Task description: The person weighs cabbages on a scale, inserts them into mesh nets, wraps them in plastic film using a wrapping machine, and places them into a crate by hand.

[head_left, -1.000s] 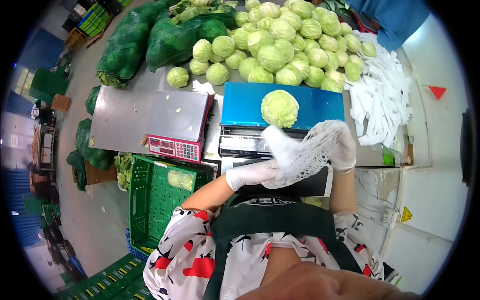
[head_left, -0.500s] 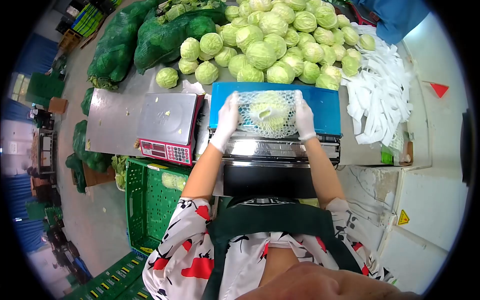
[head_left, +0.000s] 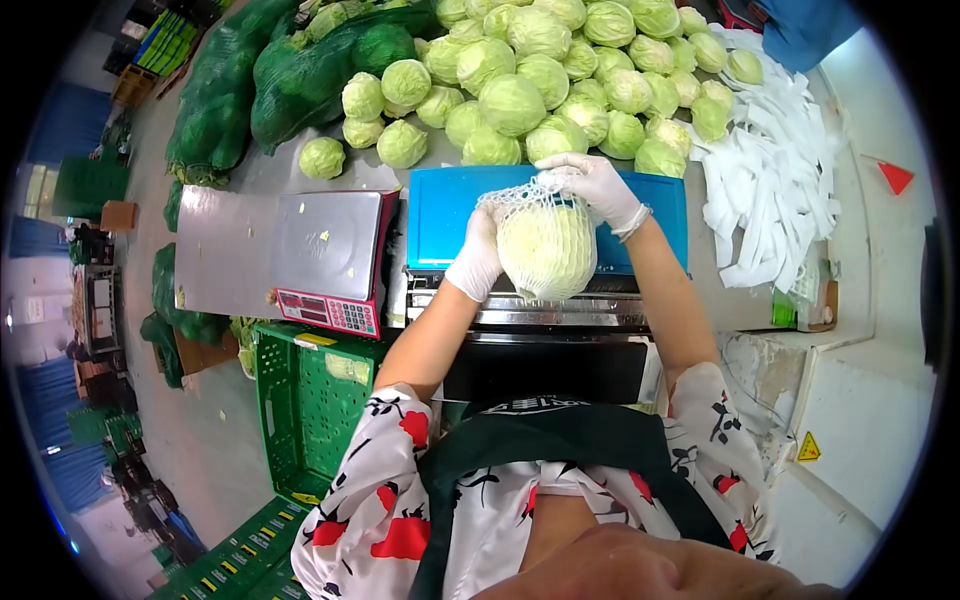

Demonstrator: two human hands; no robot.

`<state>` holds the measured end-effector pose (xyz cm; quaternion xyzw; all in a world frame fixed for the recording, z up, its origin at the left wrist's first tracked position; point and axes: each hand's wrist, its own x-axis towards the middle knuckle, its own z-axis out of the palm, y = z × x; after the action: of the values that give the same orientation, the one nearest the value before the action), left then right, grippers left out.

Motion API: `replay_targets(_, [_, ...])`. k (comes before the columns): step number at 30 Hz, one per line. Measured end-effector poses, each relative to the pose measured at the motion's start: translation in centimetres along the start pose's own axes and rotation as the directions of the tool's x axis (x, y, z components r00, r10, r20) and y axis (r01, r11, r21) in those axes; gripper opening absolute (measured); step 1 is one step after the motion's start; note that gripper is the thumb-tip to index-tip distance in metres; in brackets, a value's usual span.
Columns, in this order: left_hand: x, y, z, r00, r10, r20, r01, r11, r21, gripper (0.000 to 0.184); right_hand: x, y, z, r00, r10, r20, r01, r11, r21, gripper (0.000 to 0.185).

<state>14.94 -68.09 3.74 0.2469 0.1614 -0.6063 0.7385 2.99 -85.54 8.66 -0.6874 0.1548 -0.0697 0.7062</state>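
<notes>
A pale green cabbage [head_left: 548, 250] in a white foam net sits between my gloved hands, above the front of a blue-topped machine [head_left: 450, 190]. My left hand [head_left: 478, 252] is closed on the net at the cabbage's left side. At the top, the fingers of my right hand [head_left: 590, 190] pinch the gathered end of the foam net [head_left: 520, 195]. The cabbage's lower side bulges toward me, covered by the stretched mesh. My fingertips are partly hidden behind the net.
Behind the machine lies a heap of cabbages [head_left: 540, 80], with green mesh sacks [head_left: 225, 90] at left. White foam nets [head_left: 765, 170] are piled at right. A red-edged scale [head_left: 330, 245] stands left of the machine, above a green crate [head_left: 290, 400] holding a wrapped cabbage.
My right hand has moved from the net's right side to its top and pinches it. The cabbage has tipped, its mesh-covered side now toward me. My left hand has shifted slightly down and right.
</notes>
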Motion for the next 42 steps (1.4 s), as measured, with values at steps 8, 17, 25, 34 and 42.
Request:
replay_targets(8, [0.8,1.5,1.1,0.888,0.339,0.311,-0.46,0.675,0.577,0.051,-9.0,4.2,2.7,0.836,0.115,-0.536,0.065,0.95,0.305,0.064])
replay_targets(17, [-1.5,0.3,0.9,0.848,0.438,0.298,-0.376,0.1,0.921,0.058,-5.7,4.1,5.1,0.916,-0.197,-0.35,0.192,0.98,-0.05,0.063])
replay_targets(25, [-2.3,-0.8,0.7,0.886,0.341,0.315,-0.317,-0.05,0.947,0.071,-5.7,4.5,4.4,0.888,-0.239,-0.393,0.211,0.971,-0.113,0.044])
replay_targets(34, [-14.5,2.0,-4.3,0.612,0.622,0.489,-0.148,-0.517,0.843,0.073,-12.9,3.2,4.7,0.607,-0.391,-0.692,-0.152,0.797,-0.584,0.057])
replay_targets(42, [-15.1,-1.2,-8.6,0.658,0.532,0.533,0.107,-0.766,0.633,0.079,-18.5,10.8,7.6,0.631,-0.453,-0.629,-0.699,0.018,-0.715,0.059])
